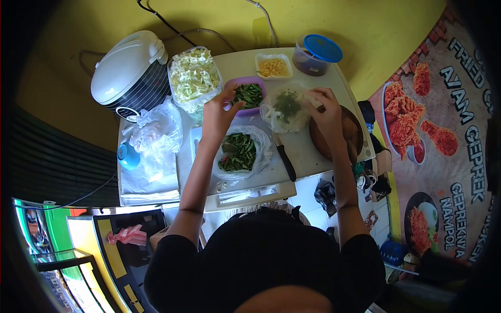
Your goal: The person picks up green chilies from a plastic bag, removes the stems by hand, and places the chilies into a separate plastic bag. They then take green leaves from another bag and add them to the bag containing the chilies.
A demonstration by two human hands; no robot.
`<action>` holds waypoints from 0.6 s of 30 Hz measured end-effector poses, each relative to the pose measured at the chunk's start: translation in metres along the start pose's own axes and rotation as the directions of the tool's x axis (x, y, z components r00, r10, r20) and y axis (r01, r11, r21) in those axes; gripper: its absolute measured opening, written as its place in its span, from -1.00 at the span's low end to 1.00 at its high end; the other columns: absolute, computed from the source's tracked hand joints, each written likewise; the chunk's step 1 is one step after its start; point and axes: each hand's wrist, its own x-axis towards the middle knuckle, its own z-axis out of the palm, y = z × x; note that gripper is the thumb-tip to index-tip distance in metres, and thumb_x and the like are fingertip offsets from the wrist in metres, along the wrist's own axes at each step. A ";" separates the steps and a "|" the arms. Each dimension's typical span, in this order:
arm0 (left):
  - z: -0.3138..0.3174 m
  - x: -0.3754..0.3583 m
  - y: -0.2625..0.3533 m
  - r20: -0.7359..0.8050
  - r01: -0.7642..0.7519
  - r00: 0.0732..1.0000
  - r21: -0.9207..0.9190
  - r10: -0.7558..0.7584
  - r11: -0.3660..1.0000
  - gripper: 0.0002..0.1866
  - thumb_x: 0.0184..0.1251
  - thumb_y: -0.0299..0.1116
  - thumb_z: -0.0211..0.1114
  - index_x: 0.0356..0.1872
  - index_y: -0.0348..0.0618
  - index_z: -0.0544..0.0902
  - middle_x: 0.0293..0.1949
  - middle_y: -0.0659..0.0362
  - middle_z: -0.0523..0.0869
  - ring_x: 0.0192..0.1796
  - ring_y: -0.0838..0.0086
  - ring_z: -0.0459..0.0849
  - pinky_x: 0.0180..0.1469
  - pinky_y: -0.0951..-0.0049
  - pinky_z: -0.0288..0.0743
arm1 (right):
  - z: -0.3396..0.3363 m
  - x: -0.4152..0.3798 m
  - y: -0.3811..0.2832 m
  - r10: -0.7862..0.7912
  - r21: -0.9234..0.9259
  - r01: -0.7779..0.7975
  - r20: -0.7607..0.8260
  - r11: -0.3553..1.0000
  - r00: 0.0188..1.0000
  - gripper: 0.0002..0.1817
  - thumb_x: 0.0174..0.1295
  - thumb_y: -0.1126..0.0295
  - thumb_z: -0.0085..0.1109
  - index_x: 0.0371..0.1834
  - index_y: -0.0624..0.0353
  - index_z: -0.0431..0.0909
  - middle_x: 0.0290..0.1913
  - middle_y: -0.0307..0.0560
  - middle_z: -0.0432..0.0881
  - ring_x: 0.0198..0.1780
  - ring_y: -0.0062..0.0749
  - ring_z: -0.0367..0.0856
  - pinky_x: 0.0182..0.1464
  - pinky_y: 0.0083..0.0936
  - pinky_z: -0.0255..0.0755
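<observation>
My left hand (220,113) is at the left rim of a purple container (255,111) of chopped green vegetables (247,95). Its thumb and forefinger are spread apart, with nothing visible between them. At the right edge of a clear plastic bag (269,115) holding green leaves (287,106), my right hand (326,112) has its fingers and thumb bent around the bag's edge. Nearer my body lies another open plastic bag (263,156) with cut greens (238,152). A black-handled knife (285,160) rests beside it. Under my right wrist is a round brown board or pan (348,130).
A tub of chopped cabbage (194,75) stands by a white rice cooker (130,73). Behind are a small dish of yellow bits (273,67) and a blue-lidded container (313,55). Plastic bags (156,138) and a blue cup (128,155) are on the left side of the table.
</observation>
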 end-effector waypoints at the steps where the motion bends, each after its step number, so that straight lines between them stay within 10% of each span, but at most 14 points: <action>1: -0.003 -0.004 -0.001 -0.003 0.008 1.000 0.004 -0.008 1.000 -0.60 0.14 -0.34 0.43 0.03 -0.16 0.65 -0.17 0.00 0.75 -0.18 0.35 0.75 -0.11 0.40 0.61 | 0.000 0.000 0.002 0.012 -0.024 -0.011 0.022 1.000 1.000 -0.83 0.07 0.49 0.35 -0.24 0.23 0.67 -0.22 -0.09 0.58 -0.18 -0.35 0.58 -0.12 -0.55 0.44; 6: -0.039 -0.049 0.013 0.019 0.162 0.987 -0.143 -0.161 0.976 -0.63 0.15 -0.38 0.41 0.01 -0.17 0.66 -0.11 0.01 0.74 -0.04 0.33 0.72 0.03 0.35 0.55 | 0.008 -0.008 -0.029 0.086 0.034 -0.093 0.160 0.995 0.983 -0.74 0.10 0.50 0.30 -0.11 0.17 0.67 -0.16 -0.05 0.58 -0.12 -0.29 0.59 -0.05 -0.49 0.44; 10: -0.059 -0.092 0.010 0.005 0.251 0.967 -0.181 -0.254 0.951 -0.70 0.13 -0.49 0.40 -0.07 -0.20 0.70 -0.13 0.08 0.75 -0.02 0.43 0.70 0.09 0.45 0.48 | 0.044 -0.023 -0.042 -0.244 0.207 0.157 0.516 0.966 0.821 -0.72 0.10 0.43 0.32 -0.08 0.09 0.68 -0.16 -0.13 0.60 -0.09 -0.33 0.55 -0.03 -0.41 0.37; 18: -0.064 -0.127 0.002 0.142 0.186 0.972 0.022 -0.188 0.982 -0.68 0.10 -0.35 0.43 -0.06 0.00 0.69 -0.07 0.14 0.71 0.12 0.27 0.59 0.34 0.03 0.12 | 0.123 -0.048 -0.046 -0.302 0.106 0.337 0.734 0.935 0.608 -0.81 0.12 0.26 0.28 -0.23 0.03 0.69 -0.17 -0.18 0.55 -0.01 -0.29 0.47 0.05 -0.36 0.22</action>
